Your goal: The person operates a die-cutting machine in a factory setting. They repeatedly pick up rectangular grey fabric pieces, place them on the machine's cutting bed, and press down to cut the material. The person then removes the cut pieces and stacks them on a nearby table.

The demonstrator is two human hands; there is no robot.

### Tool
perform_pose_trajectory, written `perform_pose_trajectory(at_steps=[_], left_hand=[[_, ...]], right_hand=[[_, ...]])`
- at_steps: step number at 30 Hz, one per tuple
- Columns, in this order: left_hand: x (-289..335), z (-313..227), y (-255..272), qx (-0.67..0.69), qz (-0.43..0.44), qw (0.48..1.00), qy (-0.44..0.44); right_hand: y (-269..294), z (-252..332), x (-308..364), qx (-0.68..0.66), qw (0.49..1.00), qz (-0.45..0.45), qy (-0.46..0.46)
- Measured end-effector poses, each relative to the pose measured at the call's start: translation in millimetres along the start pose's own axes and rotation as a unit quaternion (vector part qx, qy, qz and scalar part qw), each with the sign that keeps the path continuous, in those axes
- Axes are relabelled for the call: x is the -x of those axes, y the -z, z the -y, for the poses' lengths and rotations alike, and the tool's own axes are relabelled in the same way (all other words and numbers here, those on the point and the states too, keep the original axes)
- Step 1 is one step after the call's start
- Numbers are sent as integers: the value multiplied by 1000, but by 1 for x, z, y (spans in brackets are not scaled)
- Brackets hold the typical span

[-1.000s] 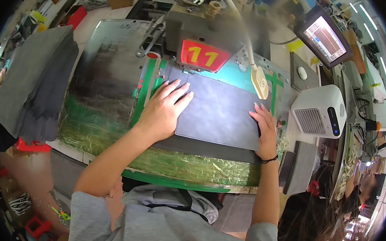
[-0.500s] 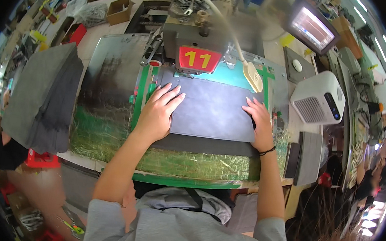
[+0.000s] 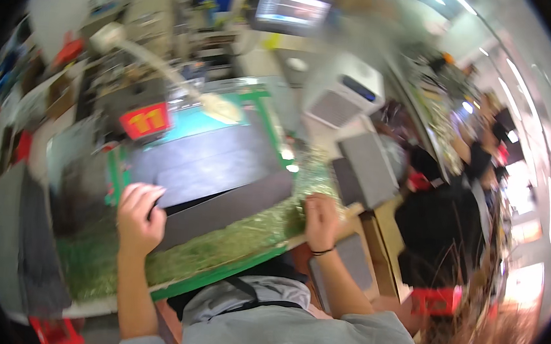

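A smooth grey sheet [image 3: 215, 162], leather-like, lies on the work table over a darker sheet [image 3: 234, 204]. A dark gap shows beneath its near edge, as if that edge is slightly raised. My left hand [image 3: 140, 218] is closed at the sheet's near left corner, its thumb and fingers about the edge. Off the sheet, over the table's right front part, my right hand [image 3: 321, 222] has loosely bent, blurred fingers with nothing visible in them. The machine head with a red plate [image 3: 145, 121] stands beyond the sheet's far left, and a pale lamp [image 3: 221, 108] hangs over the far edge.
A stack of grey sheets [image 3: 15, 235] stands at the left. Right of the table are more grey pieces [image 3: 367, 169], a white box-shaped device [image 3: 345, 93] and an open carton [image 3: 380, 245]. A screen [image 3: 291, 8] stands at the back; a red stool [image 3: 437, 301] is lower right.
The view has turned to the right. My right hand has left the sheet's right edge and moved nearer me; my left hand has gone from the sheet's upper left to its near left corner.
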State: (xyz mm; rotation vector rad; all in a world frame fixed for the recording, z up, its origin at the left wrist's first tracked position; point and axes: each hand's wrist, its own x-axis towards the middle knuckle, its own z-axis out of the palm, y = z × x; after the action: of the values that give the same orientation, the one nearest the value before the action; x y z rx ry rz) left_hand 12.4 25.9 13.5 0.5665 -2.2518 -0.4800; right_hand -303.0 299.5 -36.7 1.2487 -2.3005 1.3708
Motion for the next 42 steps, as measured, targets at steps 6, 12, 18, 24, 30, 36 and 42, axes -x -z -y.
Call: perform_pose_trajectory(at_steps=[6, 12, 18, 24, 30, 36, 42], left_hand=[[8, -21, -2, -6, 44, 999, 16], [40, -41, -9, 78, 18, 993, 83], [41, -86, 26, 99, 6, 995, 5], [68, -108, 31, 161, 120, 980, 2], [95, -208, -51, 269, 323, 907, 19], [84, -255, -125, 270, 434, 853, -104], [104, -200, -145, 218, 461, 860, 3]], right_hand=[[32, 15, 19, 17, 999, -31, -16], [53, 19, 52, -66, 991, -44, -107], [78, 12, 75, -419, 814, 118, -385], [109, 8, 88, -630, 624, 210, -412], [179, -93, 181, -560, 724, 140, -377], [255, -222, 404, -470, 644, -186, -574], [265, -293, 616, -196, 530, -270, -779]])
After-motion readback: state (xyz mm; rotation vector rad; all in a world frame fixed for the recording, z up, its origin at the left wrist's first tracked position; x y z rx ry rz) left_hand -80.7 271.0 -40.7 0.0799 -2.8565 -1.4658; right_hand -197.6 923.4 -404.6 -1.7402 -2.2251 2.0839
